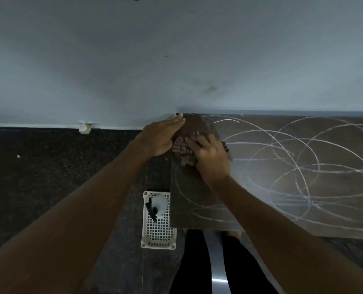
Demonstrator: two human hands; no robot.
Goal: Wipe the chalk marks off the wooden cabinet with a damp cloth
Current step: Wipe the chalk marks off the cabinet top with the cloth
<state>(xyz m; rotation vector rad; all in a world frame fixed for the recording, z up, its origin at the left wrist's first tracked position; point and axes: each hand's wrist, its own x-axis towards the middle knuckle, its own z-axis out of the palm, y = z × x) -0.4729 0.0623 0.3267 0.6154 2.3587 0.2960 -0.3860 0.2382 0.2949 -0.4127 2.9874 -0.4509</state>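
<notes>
A dark wooden cabinet top (pixel 282 187) stretches to the right, covered with looping white chalk marks (pixel 303 158). A brown nubbly cloth (pixel 184 145) lies on its far left corner by the wall. My right hand (pixel 210 158) presses down on the cloth with its fingers spread over it. My left hand (pixel 161 136) lies flat with straight fingers at the cabinet's left edge, touching the cloth's side. A small patch around the cloth looks free of chalk.
A white plastic basket (pixel 158 230) stands on the dark speckled floor (pixel 49 177) left of the cabinet, holding a white spray bottle (pixel 158 205) with a black trigger. A pale wall (pixel 176 60) runs behind. My legs in black trousers (pixel 197 262) stand at the cabinet's front.
</notes>
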